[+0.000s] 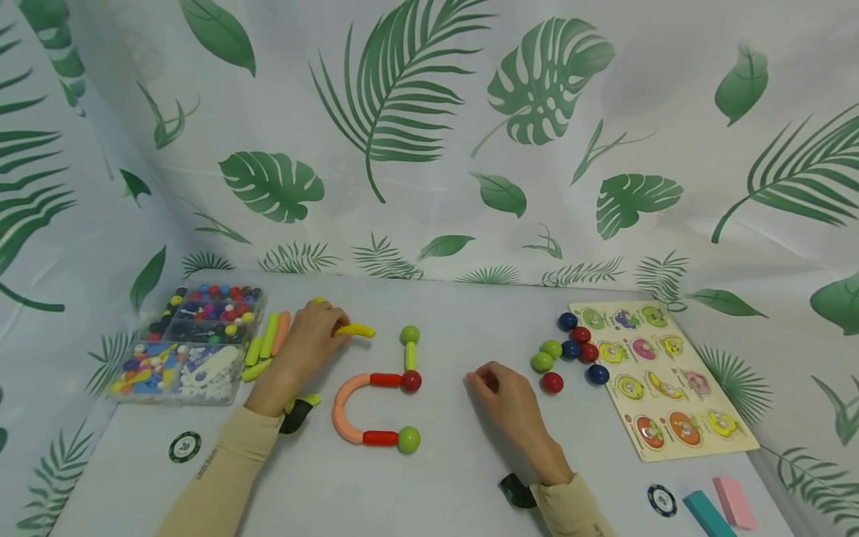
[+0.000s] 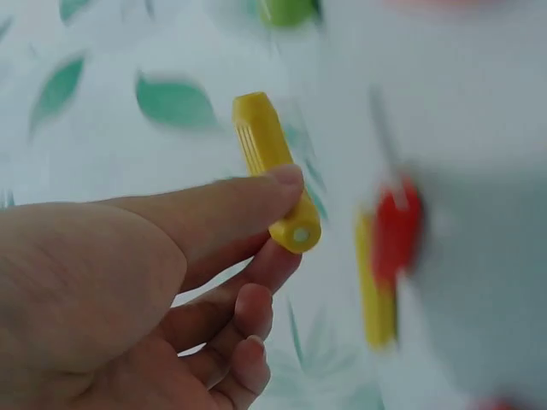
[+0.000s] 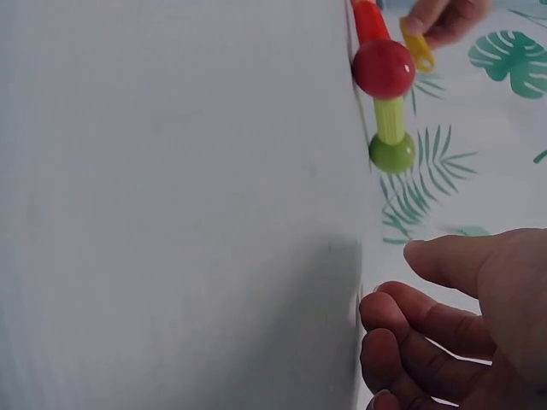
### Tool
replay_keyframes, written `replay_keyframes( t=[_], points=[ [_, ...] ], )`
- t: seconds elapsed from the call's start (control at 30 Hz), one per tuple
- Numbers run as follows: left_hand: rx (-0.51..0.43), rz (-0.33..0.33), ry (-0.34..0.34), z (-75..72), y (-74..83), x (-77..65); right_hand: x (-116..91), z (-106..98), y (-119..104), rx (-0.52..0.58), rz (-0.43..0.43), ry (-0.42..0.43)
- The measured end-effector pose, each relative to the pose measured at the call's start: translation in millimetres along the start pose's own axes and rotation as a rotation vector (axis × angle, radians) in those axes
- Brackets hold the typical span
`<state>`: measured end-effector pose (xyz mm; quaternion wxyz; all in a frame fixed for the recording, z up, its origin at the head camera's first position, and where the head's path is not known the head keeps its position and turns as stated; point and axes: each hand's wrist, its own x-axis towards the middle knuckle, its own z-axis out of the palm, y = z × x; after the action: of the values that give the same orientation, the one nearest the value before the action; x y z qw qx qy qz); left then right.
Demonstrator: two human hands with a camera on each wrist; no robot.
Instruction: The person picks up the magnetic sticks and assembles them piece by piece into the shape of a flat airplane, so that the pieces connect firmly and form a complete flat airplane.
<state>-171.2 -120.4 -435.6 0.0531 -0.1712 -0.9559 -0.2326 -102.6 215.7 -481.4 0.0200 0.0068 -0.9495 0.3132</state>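
Note:
Between thumb and fingers, my left hand (image 1: 310,339) pinches a short yellow building rod (image 2: 263,137) with ridged sides and a pale round spot in its end. In the head view that rod is held above the table, left of a joined shape of rods and balls. The shape has a green ball (image 1: 410,335), a green rod (image 1: 411,358), a red ball (image 1: 411,381), red rods (image 1: 380,438), a salmon curved part (image 1: 342,406) and a second green ball (image 1: 408,439). My right hand (image 1: 511,403) holds nothing, its fingers loosely bent, to the right of the shape.
A divided bead box (image 1: 231,373) stands at the left, with loose green and salmon rods (image 1: 270,335) beside it. Several loose balls (image 1: 552,382) lie near a wooden fruit puzzle board (image 1: 637,418) at the right. Poker chips (image 1: 184,447) and two blocks (image 1: 734,502) lie nearer the front.

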Motion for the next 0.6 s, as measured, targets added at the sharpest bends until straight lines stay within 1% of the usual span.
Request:
replay_keyframes(
  t=[0.03, 0.13, 0.27, 0.37, 0.43, 0.5, 0.6],
  points=[
    [-0.014, 0.026, -0.012, 3.5, 9.5, 1.0, 0, -1, 1, -0.001, 0.000, 0.004],
    [-0.051, 0.074, -0.079, 15.7, 37.7, 4.9, 1, -3, 4, 0.001, 0.001, 0.016],
    [-0.084, 0.140, -0.163, 34.5, 67.9, 10.0, 2, -6, 7, 0.001, 0.016, 0.021],
    [-0.067, 0.209, -0.188, 47.9, 84.3, 11.6, 3, -9, 9, 0.001, 0.034, 0.029],
    [-0.036, 0.250, -0.188, 55.2, 93.2, 11.7, 4, -11, 9, -0.002, 0.042, 0.038],
    [0.002, 0.278, -0.188, 61.4, 100.8, 11.6, 4, -13, 10, -0.009, 0.050, 0.049],
    [0.058, 0.290, -0.209, 70.1, 109.2, 10.9, 5, -15, 11, -0.020, 0.054, 0.057]
  ],
)
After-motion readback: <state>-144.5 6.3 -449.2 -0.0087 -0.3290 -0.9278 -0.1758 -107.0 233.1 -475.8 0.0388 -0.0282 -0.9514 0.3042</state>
